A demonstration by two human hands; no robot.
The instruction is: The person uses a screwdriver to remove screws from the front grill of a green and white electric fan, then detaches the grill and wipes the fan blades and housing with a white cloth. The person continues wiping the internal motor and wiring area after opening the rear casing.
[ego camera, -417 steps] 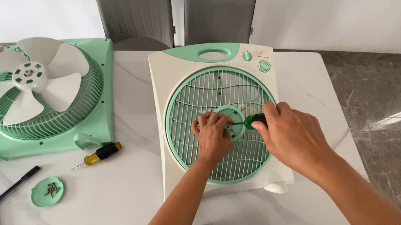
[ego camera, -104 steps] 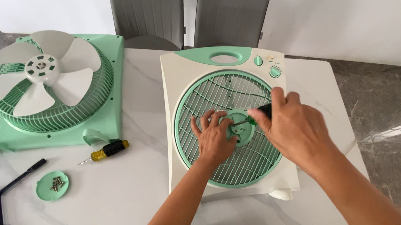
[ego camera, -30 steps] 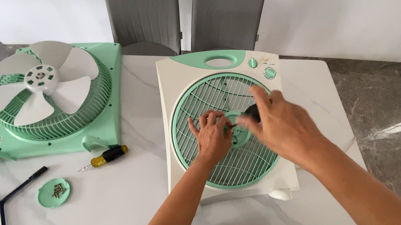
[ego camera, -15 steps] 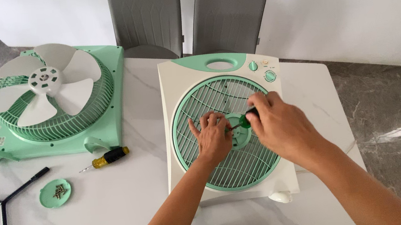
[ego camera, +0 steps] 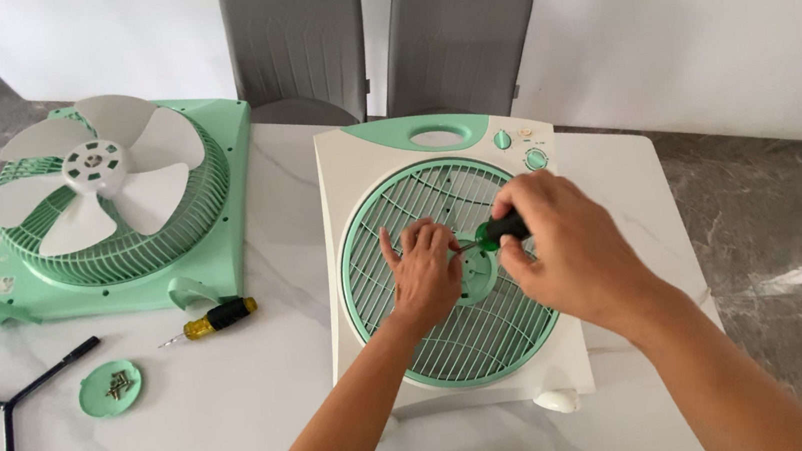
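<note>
A cream box-fan front panel (ego camera: 350,262) with a round green grille (ego camera: 389,207) lies flat on the white marble table (ego camera: 241,415). My left hand (ego camera: 424,275) rests on the grille beside its green centre hub (ego camera: 478,275), fingers pinched at the hub's left edge. My right hand (ego camera: 565,252) grips a green-handled screwdriver (ego camera: 495,234), its tip pointed at the hub near my left fingertips.
The green rear fan housing (ego camera: 220,226) with white blades (ego camera: 94,180) lies at the left. Near it are a yellow-and-black screwdriver (ego camera: 215,319), a small green cap holding screws (ego camera: 111,388) and a black three-armed wrench (ego camera: 5,412). Two grey chairs (ego camera: 379,31) stand behind the table.
My right hand has kept working the green screwdriver at the hub, shifting slightly up and left. My left hand stays on the grille. The view has drifted a little.
</note>
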